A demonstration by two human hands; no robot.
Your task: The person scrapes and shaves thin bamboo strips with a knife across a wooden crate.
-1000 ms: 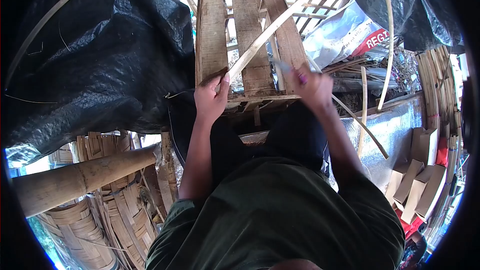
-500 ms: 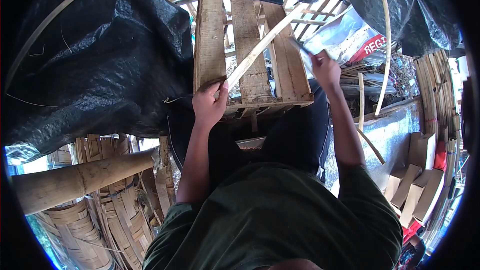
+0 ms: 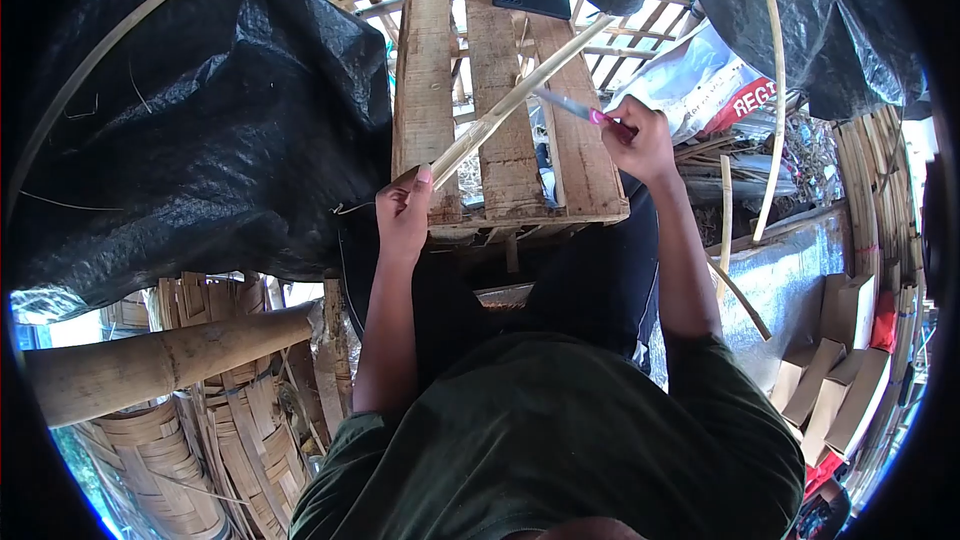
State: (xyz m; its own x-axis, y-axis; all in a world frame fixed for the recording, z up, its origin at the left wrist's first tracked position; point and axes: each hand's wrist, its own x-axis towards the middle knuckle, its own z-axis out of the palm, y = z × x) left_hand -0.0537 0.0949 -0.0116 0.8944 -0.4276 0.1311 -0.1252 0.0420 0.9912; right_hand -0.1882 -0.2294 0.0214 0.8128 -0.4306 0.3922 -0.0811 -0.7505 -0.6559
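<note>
My left hand (image 3: pixel 404 212) is closed on the lower end of a long, pale bamboo strip (image 3: pixel 503 108). The strip slants up to the right across a small table of rough wooden slats (image 3: pixel 425 80). In my right hand (image 3: pixel 642 143) is a knife (image 3: pixel 570 104) with a pinkish-red handle, gripped in closed fingers. Its blade points left, with the tip close to the strip's middle; whether they touch I cannot tell. A dark phone (image 3: pixel 531 1) lies on the far end of the slats.
Black plastic sheeting (image 3: pixel 250 110) hangs at the left and overhead. A printed white sack (image 3: pixel 700 80) lies at the right, near hanging bamboo strips (image 3: pixel 773 90). Open cardboard boxes (image 3: pixel 835 380) stand lower right. A thick bamboo pole (image 3: pixel 170 355) crosses at lower left.
The knife has swung left and down from beside the table to the strip, its blade now pointing left. My left hand has shifted slightly left and down, and the strip has turned its face.
</note>
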